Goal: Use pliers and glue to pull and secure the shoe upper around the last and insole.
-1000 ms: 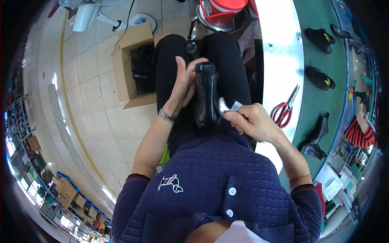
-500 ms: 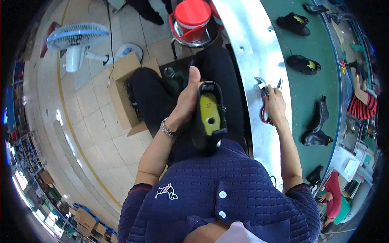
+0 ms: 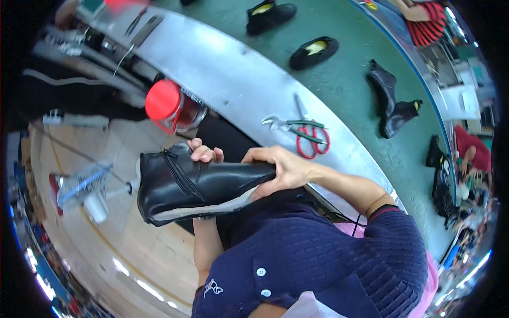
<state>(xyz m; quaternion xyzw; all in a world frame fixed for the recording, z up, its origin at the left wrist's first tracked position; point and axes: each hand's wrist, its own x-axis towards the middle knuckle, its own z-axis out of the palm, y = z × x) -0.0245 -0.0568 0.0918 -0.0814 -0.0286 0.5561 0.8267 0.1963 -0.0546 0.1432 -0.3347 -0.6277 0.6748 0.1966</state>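
Note:
A black leather boot (image 3: pixel 180 183) lies on its side in the air in front of me, its pale sole edge toward my body. The toe end points right, and my right hand (image 3: pixel 283 169) is wrapped round it, thumb on the near edge and fingers on the far side. My left hand (image 3: pixel 204 152) reaches behind the boot; only its bent fingertips show over the far edge, and the palm is hidden. On the metal bench beyond my right hand lie red-handled scissors (image 3: pixel 313 146) and green-handled pliers (image 3: pixel 297 125), both untouched.
The metal bench (image 3: pixel 212 69) curves across, beside a green conveyor belt (image 3: pixel 350 79) carrying several black shoes. A red-lidded bucket (image 3: pixel 163 100) stands left of the bench. A fan (image 3: pixel 87 185) is on the tiled floor. Other people work beyond the belt.
My right hand has left the tools on the bench and now holds the boot's toe. The boot has turned from opening-up onto its side. The view has swung round.

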